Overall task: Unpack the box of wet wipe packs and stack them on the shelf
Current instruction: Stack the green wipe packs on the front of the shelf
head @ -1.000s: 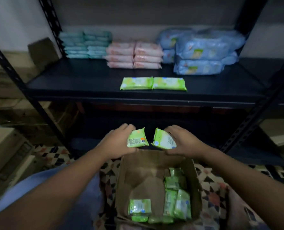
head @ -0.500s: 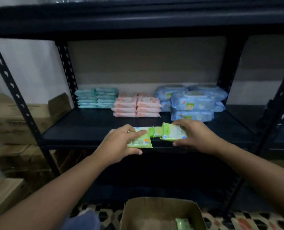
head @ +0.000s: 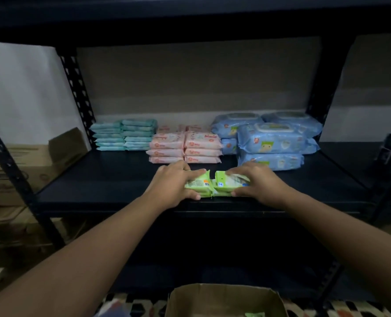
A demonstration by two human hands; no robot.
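On the dark shelf (head: 103,179) near its front edge lie green wet wipe packs in two short stacks side by side. My left hand (head: 173,184) grips the top left green pack (head: 199,183), fingers over it and thumb at its front. My right hand (head: 258,183) grips the top right green pack (head: 226,181) the same way. Each held pack rests on another green pack (head: 219,193) beneath. The open cardboard box (head: 224,298) sits at the bottom of the view, with one green pack (head: 255,314) just showing inside.
At the back of the shelf stand stacks of teal packs (head: 124,137), pink packs (head: 185,147) and large blue packs (head: 272,138). Black uprights (head: 75,88) frame the shelf. Cardboard cartons (head: 29,165) are piled at the left. A patterned floor (head: 132,305) lies below.
Both hands rose from above the box to the shelf with a green pack each, and now press them down onto the two green packs lying there. The view tilted upward.
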